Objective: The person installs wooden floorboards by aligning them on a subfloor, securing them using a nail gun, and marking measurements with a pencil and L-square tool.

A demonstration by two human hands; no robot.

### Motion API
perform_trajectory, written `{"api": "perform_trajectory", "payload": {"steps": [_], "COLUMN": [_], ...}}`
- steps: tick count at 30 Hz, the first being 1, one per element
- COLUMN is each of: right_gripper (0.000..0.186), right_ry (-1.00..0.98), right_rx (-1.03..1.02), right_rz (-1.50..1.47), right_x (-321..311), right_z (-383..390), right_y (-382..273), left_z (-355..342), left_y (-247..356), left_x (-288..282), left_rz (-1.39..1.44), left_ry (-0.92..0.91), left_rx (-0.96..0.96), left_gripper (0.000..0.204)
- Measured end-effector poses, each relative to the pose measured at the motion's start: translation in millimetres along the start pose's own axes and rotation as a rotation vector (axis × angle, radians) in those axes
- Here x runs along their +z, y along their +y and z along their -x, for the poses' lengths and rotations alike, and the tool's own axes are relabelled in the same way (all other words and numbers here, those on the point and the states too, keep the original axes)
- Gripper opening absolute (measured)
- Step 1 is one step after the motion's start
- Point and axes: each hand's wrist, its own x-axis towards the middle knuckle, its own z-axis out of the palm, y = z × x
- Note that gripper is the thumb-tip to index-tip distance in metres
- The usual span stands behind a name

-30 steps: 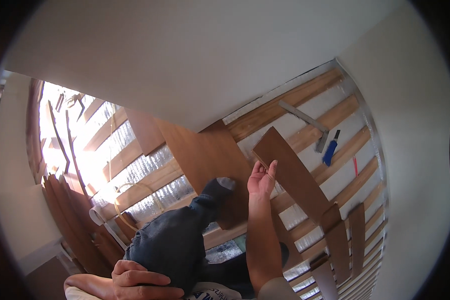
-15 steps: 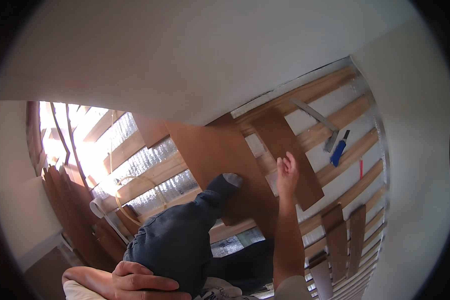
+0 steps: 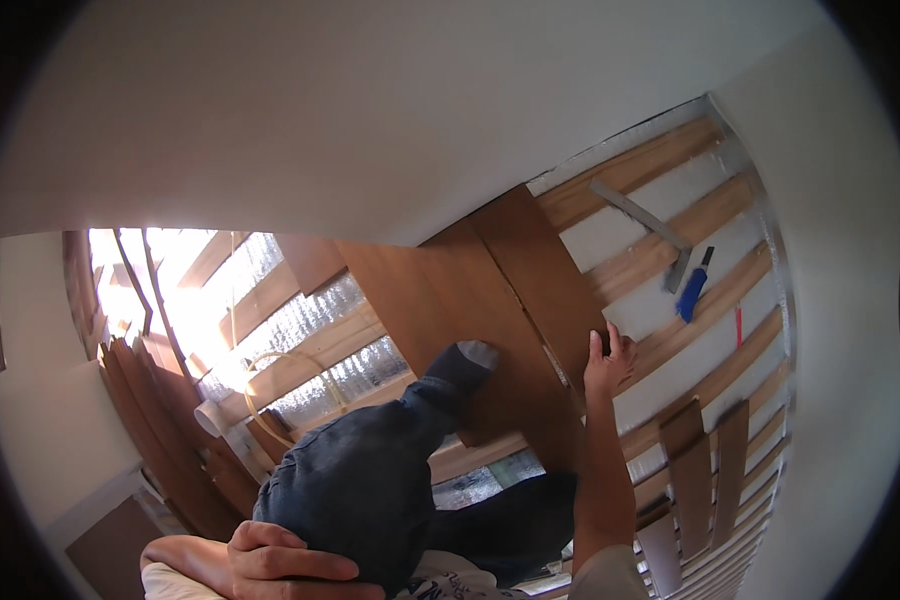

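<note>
The right hand (image 3: pixel 610 364) was at the outer long edge of a narrow, flat, brown wooden plank (image 3: pixel 536 262), thumb and fingers partly spread and touching it near its lower end. The plank lay just beside the broad, smooth, brown wooden boards (image 3: pixel 425 295) — a thin gap ran between them — and over pale wooden battens (image 3: pixel 705 222). A grey-socked foot (image 3: pixel 477 354) rested on the boards. The left hand (image 3: pixel 292 568) lay by the bent leg in dark trousers (image 3: pixel 355 490), fingers curled; whether it held anything, I could not tell. Right of the plank lay a grey, L-shaped metal square (image 3: pixel 638 214) and, just beside it, a blue-handled tool (image 3: pixel 690 296) with a dark tip.
</note>
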Motion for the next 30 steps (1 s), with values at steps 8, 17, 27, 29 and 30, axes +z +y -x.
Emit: {"api": "perform_trajectory", "payload": {"steps": [8,17,27,29,30], "right_gripper": [0.041,0.019,0.030,0.029,0.031], "right_ry": [0.030,0.184,0.233,0.236,0.220], "right_rx": [0.007,-0.094,0.038,0.009,0.001], "right_rz": [-0.108,-0.340,-0.126,-0.103,-0.117], "right_x": [7,-33,6,4,3], "right_z": [10,-16,45,45,44], "right_y": [-9,47,28,34,38], "left_z": [5,39,41,43,43], "left_y": [9,9,3,0,0], "left_x": [1,29,46,50,49], "left_rz": [-0.014,-0.085,-0.098,-0.084,-0.082], "left_ry": [-0.092,0.164,0.324,0.382,0.372], "left_rx": [-0.041,0.046,0.158,0.184,0.183], "left_gripper": [0.006,0.010,0.014,0.014,0.014]}}
